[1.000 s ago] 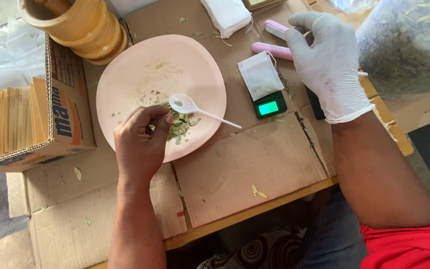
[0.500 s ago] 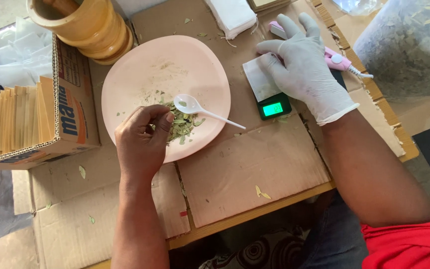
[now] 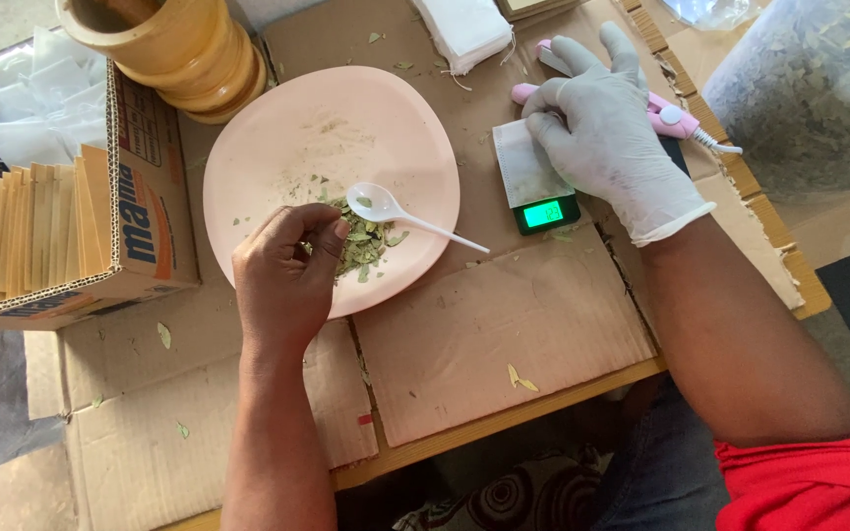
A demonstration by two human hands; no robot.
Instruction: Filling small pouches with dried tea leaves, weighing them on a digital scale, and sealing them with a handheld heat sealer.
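My bare left hand (image 3: 285, 267) rests on the near rim of a pink plate (image 3: 277, 118), its fingertips pinched into a small heap of dried green leaves (image 3: 364, 244). A white plastic spoon (image 3: 395, 212) lies across the heap. My right hand (image 3: 607, 138), in a white glove, grips the top edge of a white sachet (image 3: 523, 172) that lies on a small black scale (image 3: 547, 213) with a lit green display. A pink hand-held tool (image 3: 666, 116) with a cord lies behind this hand, partly hidden by it.
An open cardboard box (image 3: 135, 211) of tan packets stands at the left, with a yellow wooden mortar (image 3: 174, 49) behind it. Folded white sachets (image 3: 464, 29) lie at the back. A big clear bag of dried leaves (image 3: 819, 88) fills the right. Flattened cardboard (image 3: 504, 334) covers the table.
My right hand has come left from beside the pink tool onto the sachet on the scale. My left hand has stayed in the leaves on the plate.
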